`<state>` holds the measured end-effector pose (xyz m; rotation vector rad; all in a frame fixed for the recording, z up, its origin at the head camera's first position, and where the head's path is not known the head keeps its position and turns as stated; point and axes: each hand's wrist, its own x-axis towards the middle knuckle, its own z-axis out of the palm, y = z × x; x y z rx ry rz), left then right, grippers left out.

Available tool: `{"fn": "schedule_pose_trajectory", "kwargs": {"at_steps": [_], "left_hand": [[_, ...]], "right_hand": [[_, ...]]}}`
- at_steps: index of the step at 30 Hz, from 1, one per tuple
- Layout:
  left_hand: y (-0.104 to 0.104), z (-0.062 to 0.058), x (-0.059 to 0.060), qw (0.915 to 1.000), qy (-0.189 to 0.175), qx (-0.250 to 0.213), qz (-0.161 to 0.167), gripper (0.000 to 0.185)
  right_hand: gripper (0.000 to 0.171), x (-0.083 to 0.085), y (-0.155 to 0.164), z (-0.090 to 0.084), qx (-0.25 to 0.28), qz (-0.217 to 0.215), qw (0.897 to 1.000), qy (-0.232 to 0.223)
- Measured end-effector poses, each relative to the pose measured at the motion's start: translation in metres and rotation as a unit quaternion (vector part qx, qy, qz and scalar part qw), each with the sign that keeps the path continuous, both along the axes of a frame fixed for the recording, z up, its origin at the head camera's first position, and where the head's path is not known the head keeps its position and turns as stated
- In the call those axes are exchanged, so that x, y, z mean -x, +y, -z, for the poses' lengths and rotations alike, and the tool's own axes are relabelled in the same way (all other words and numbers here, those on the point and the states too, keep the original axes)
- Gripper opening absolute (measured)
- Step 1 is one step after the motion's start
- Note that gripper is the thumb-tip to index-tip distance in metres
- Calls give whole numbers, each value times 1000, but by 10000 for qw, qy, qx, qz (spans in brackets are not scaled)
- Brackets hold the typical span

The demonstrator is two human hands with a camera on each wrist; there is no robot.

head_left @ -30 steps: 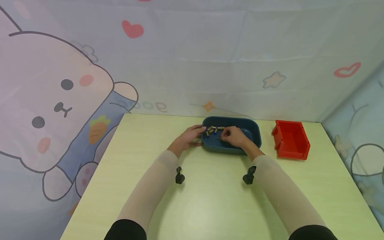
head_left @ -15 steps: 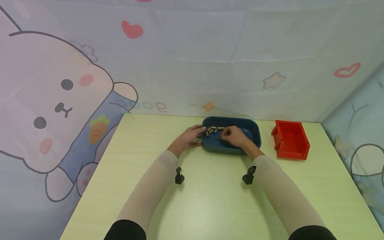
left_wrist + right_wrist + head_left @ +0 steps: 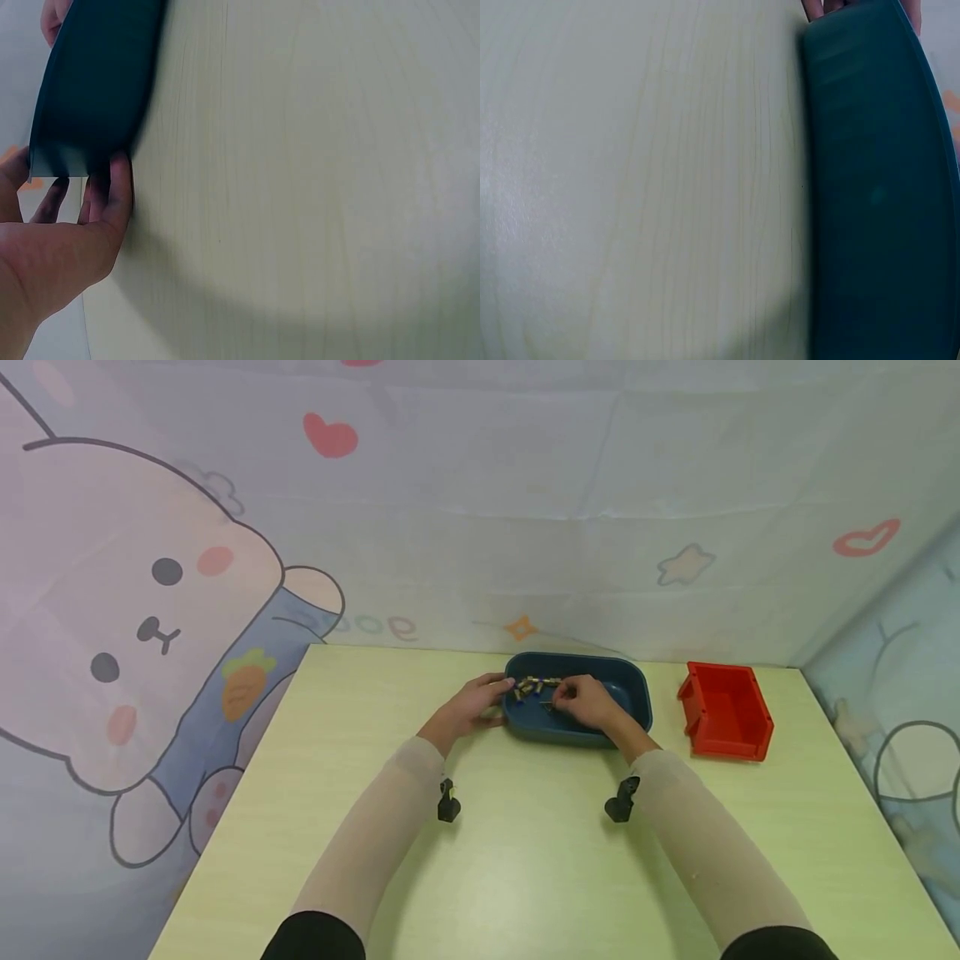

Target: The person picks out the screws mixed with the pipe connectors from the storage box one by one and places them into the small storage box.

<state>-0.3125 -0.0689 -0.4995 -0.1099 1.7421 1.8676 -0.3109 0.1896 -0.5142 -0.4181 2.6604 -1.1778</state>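
Dark teal plastic, oblong and round-cornered: a shallow tray (image 3: pixel 633 689) set toward twelve o'clock on the pale yellow-green wooden desk (image 3: pixel 525 860), within easy reach of both arms. Braced at its nine o'clock end by the left hand (image 3: pixel 468 703), fingers laid fairly straight against the outer wall with the thumb over the rim, seemingly to stop the tray sliding; shown close in the left wrist view, where the fingertips (image 3: pixel 112 187) press the tray's dark wall (image 3: pixel 97 82). Heaped inside near the eleven o'clock corner, a small pile of short blue-and-gold cylinders (image 3: pixel 534 685), probably little batteries, too small to name surely. Reaching over the near rim, the right hand (image 3: pixel 588 702), its grip curled with thumb and forefinger drawn together just beside the pile, apparently pinching one thin small piece (image 3: pixel 550 704); too tiny to confirm. Nothing of that pinch in the right wrist view, only the tray's outer wall (image 3: pixel 877 195) and bare desk. Standing at three o'clock from the tray, well apart, an open-fronted red plastic bin (image 3: pixel 726 710), mouth facing up. Behind the desk at twelve o'clock, a pastel cloth backdrop printed with a cartoon rabbit (image 3: pixel 150 610).
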Motion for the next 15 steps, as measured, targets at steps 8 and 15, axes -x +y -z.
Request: {"fn": "schedule_pose_trajectory", "kwargs": {"at_steps": [8,15], "left_hand": [[0,3,0,10000,2,23,-40,58],[0,1,0,10000,-11,18,-29,59]], "right_hand": [[15,-2,0,1,56,18,10000,-7],[15,0,1,1,101,41,9999,-2]]}}
